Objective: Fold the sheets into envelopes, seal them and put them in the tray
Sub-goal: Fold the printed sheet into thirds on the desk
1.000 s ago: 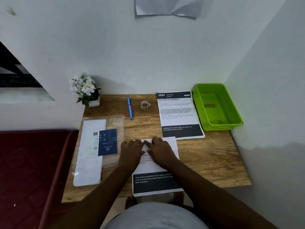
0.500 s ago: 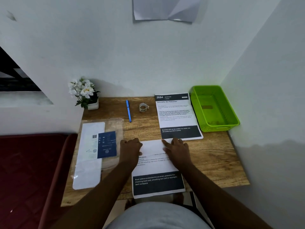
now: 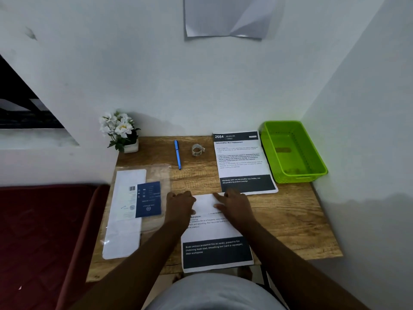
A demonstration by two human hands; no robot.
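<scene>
A printed sheet (image 3: 214,245) lies at the desk's near edge, its top part folded down toward me into a white flap. My left hand (image 3: 180,208) presses flat on the flap's left end. On the right end rests my right hand (image 3: 234,206), fingers spread and flat. Neither hand grips anything. A second printed sheet (image 3: 242,162) lies flat farther back on the right. The green tray (image 3: 312,173) stands at the desk's far right corner with nothing in it.
A roll of stickers (image 3: 197,150) and a blue pen (image 3: 178,154) lie at the back middle. A clear plastic pack of white envelopes (image 3: 131,211) lies on the left. A small flower pot (image 3: 125,135) stands back left. Walls close the back and right.
My hands have slid apart along the fold, from the middle of the flap out to its left and right ends. The camera tilted slightly.
</scene>
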